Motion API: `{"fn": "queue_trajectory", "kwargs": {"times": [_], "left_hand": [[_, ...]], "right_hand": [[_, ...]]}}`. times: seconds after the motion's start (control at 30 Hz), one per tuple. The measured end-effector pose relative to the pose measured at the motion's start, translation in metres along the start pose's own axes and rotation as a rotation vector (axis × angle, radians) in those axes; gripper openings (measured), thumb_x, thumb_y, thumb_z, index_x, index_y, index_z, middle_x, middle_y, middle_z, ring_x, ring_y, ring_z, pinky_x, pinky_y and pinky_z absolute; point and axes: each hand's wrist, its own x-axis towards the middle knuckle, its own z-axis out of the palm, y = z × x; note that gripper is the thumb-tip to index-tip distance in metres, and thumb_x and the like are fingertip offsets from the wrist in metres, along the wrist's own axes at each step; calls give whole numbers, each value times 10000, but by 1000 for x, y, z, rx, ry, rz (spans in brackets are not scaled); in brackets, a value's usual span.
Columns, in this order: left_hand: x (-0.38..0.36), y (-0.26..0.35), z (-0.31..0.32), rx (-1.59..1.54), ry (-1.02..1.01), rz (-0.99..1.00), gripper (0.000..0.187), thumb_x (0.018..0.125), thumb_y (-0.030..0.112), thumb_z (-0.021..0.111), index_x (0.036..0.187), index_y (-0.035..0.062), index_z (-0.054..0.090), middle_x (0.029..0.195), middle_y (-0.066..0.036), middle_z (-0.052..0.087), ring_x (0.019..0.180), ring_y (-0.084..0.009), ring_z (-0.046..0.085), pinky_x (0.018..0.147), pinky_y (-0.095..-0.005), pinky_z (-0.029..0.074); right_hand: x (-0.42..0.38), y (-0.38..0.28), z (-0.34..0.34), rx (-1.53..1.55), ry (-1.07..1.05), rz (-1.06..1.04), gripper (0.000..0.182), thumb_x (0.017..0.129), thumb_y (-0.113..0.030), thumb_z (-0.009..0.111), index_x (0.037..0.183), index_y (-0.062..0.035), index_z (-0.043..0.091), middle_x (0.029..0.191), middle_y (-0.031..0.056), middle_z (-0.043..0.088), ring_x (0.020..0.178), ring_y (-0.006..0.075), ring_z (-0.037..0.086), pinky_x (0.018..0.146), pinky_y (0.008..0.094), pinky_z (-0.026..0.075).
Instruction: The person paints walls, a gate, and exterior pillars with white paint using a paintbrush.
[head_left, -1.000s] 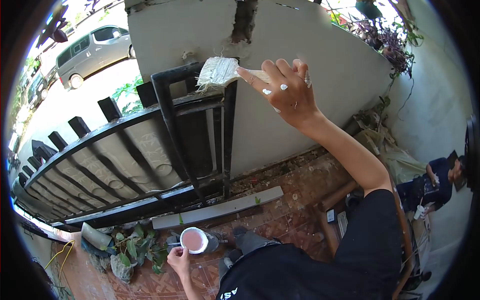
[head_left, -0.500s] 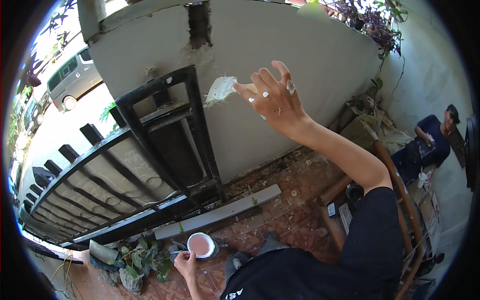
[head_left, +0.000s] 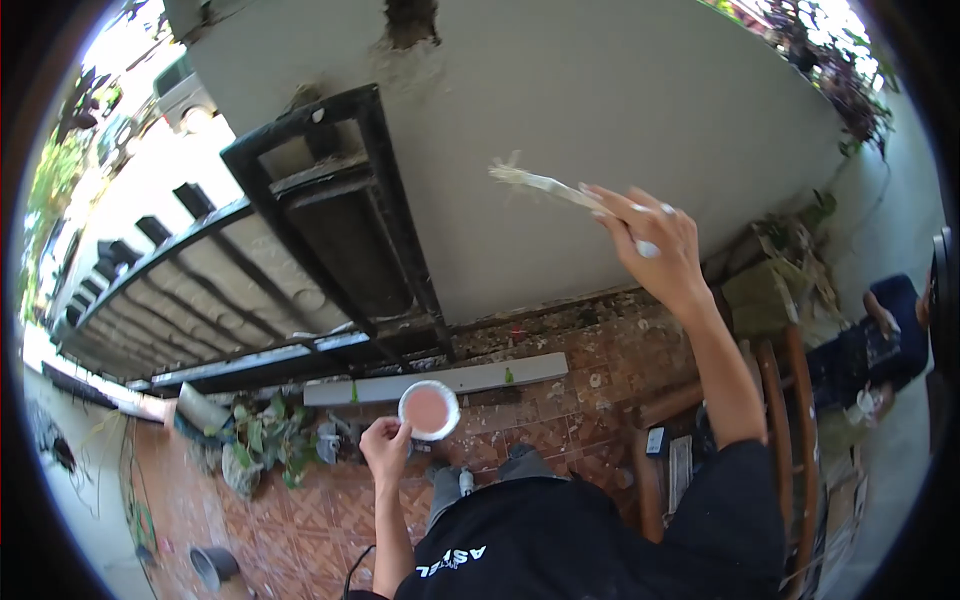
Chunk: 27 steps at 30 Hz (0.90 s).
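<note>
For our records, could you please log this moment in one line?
left hand: holds cup, pink contents | right hand: holds brush | brush touching wall: cannot tell

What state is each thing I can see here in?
Brush: gripped by the right hand, bristles splayed
Cup: held by the left hand, uncovered, pinkish inside
Plank: lying on the floor
Floor: pale-spattered
Wall: chipped near the top
Gate: open or shut, unclear

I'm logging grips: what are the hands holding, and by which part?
The right hand holds a pale, frayed-bristled paintbrush by its handle; the left hand holds a round white cup of pinkish contents at its rim.
</note>
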Motion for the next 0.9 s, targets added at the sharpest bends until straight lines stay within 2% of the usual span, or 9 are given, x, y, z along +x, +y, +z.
{"fn": "queue_trajectory", "kwargs": {"times": [0.07,0.13,0.27,0.47,0.6,0.67,0.73,0.83,0.9], "left_hand": [[-5,9,14,-34,-9,-29,130,664,58,622,712,-55,582,607,-51,584,554,-73,544,520,-192,441],[-10,18,27,-50,3,-48,125,664,56,621,713,-53,584,611,-51,585,555,-71,543,521,-190,440],[-19,25,47,-69,-17,-35,116,666,51,618,718,-48,588,618,-53,589,559,-69,540,524,-184,437],[-33,35,74,53,9,-3,143,665,86,625,718,-43,592,604,-56,592,555,-69,545,526,-197,436],[-38,42,88,172,-2,69,156,660,111,625,712,-34,596,590,-60,588,559,-74,548,525,-210,436],[-42,46,95,232,-19,59,168,660,128,626,706,-31,598,587,-60,587,557,-76,547,530,-213,436],[-46,43,105,68,-34,31,165,660,130,625,708,-26,601,589,-58,589,555,-76,547,533,-211,436],[-49,41,116,59,-80,68,167,661,134,627,717,-22,604,597,-60,594,553,-75,550,532,-211,438],[-55,52,123,114,-134,77,125,691,84,611,725,-35,596,611,-34,584,552,-55,532,520,-185,429]], "right_hand": [[-25,21,21,366,-17,136,240,751,-125,576,990,-141,602,559,68,506,465,115,485,441,254,380],[-54,37,44,694,-192,320,252,771,-97,546,1020,-99,582,547,37,511,453,68,449,427,219,366],[-108,36,63,1188,-359,624,229,816,-95,493,1014,-2,562,548,-33,443,451,35,392,415,181,357],[-174,53,64,1375,-461,891,266,847,-165,469,1020,24,541,544,-44,406,454,21,347,437,175,370],[-208,61,55,1417,-340,1055,254,837,-178,492,967,31,555,533,-37,415,456,24,358,422,176,339],[-217,68,46,1366,-346,998,246,831,-162,496,967,34,557,527,-43,410,455,20,353,417,178,330],[-218,70,33,1266,-338,932,225,816,-124,500,954,39,570,528,-51,403,455,12,339,420,172,314],[-220,72,18,1181,-360,833,213,806,-115,512,934,41,580,561,-52,439,469,13,358,431,170,312],[-217,67,8,1026,-413,611,189,783,-103,534,917,13,598,584,0,525,479,50,430,450,188,339]]}}
